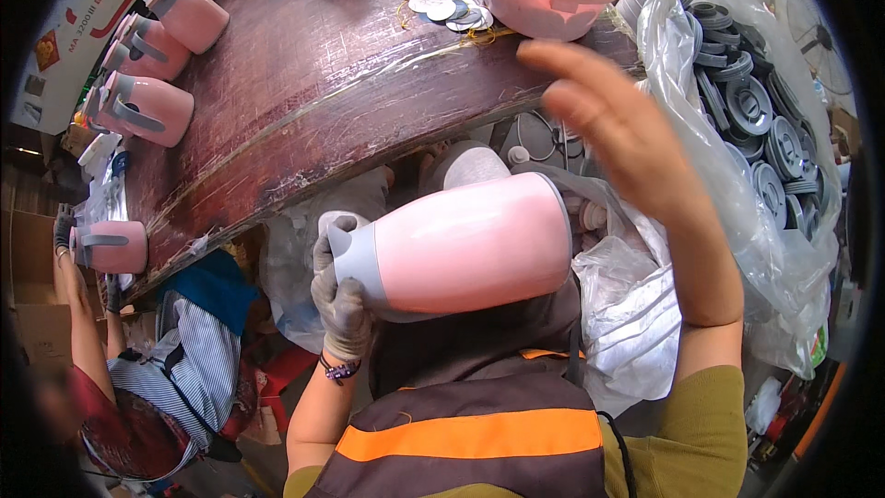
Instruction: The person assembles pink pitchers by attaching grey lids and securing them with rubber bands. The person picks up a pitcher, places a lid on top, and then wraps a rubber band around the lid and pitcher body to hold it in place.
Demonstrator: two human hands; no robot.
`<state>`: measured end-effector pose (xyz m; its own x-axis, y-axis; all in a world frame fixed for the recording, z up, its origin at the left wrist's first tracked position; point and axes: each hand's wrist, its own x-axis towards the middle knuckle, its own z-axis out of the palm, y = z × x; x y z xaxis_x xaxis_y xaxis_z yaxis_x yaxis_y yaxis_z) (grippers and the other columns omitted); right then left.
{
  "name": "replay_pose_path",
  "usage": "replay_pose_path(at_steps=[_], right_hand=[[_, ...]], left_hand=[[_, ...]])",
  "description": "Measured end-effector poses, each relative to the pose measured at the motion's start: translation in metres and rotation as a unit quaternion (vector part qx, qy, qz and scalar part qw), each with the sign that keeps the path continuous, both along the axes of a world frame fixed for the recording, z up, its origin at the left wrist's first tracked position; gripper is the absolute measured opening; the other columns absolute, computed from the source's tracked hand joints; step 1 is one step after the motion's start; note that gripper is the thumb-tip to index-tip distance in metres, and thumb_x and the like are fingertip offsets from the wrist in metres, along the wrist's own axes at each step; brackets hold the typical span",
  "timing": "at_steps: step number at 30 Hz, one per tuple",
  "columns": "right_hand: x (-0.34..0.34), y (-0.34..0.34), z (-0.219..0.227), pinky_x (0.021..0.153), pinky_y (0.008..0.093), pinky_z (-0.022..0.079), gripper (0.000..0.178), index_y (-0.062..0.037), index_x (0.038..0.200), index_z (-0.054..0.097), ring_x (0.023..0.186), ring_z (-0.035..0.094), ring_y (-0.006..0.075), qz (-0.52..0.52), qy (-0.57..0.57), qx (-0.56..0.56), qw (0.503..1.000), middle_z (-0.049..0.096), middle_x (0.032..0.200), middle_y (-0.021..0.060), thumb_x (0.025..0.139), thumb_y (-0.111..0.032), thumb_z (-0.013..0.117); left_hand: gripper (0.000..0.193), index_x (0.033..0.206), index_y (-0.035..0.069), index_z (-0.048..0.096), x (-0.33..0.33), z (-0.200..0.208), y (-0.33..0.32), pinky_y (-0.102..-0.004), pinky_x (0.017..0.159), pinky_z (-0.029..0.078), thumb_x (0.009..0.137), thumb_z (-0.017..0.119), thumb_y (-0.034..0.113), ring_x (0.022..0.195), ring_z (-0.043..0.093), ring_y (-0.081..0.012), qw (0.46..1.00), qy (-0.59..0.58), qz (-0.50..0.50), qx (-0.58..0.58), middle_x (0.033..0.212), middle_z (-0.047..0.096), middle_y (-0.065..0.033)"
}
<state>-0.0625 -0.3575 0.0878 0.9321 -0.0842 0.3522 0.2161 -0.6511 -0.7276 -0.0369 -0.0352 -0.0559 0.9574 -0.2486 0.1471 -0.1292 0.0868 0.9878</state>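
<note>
A pink thermos jug (475,249) with a grey collar and spout lies tilted on its side above my lap. My left hand (343,304), in a pale grey glove, is closed round the collar at the spout end. The jug's grey-rimmed base points to the right. My bare right hand (631,134) is raised near the table's edge, apart from the jug. Its fingers are stretched out, somewhat blurred, and nothing shows in them.
The worn dark red table (286,65) bears several pink jugs (152,111), round discs (442,9) and a pink basin (553,0). A clear plastic bag of grey lids (774,138) stands at right. A co-worker (166,378) at left handles another pink jug (115,247).
</note>
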Motion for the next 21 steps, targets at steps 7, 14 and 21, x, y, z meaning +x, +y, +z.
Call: replay_pose_path(at_steps=[7,14,21], right_hand=[[-0.014,0.037,-0.076,0.09,0.0477,0.046,0.051,-0.0054,0.11,0.064,0.105,0.059,0.0396,0.093,0.288,-0.112,0.947,0.063,0.114,0.0227,0.094,-0.05,0.045],[0.0,0.004,-0.086,0.097,0.0301,0.042,0.05,0.0024,0.126,0.057,0.112,0.056,0.0187,0.107,0.261,0.234,0.93,0.062,0.12,0.0152,0.098,-0.039,0.052],[-0.053,0.001,-0.099,0.101,0.0331,0.04,0.05,0.0008,0.133,0.05,0.12,0.052,0.0211,-0.03,0.158,0.326,0.932,0.056,0.129,0.013,0.096,-0.032,0.053]], left_hand=[[0.053,0.091,-0.002,0.07,-0.005,0.008,-0.006,-0.0425,0.102,0.038,0.085,0.061,0.05,0.118,0.051,-0.0311,0.993,-0.087,-0.04,0.069,0.131,0.05,-0.0199],[0.056,0.099,-0.005,0.068,0.003,-0.006,-0.007,-0.0391,0.101,0.039,0.083,0.064,0.049,0.118,0.05,-0.0274,0.999,0.012,-0.035,-0.017,0.134,0.047,-0.0154],[0.057,0.122,-0.002,0.054,0.005,-0.017,0.001,-0.0352,0.097,0.042,0.086,0.061,0.042,0.113,0.053,-0.0204,0.977,0.187,0.001,-0.099,0.124,0.055,-0.0106]])
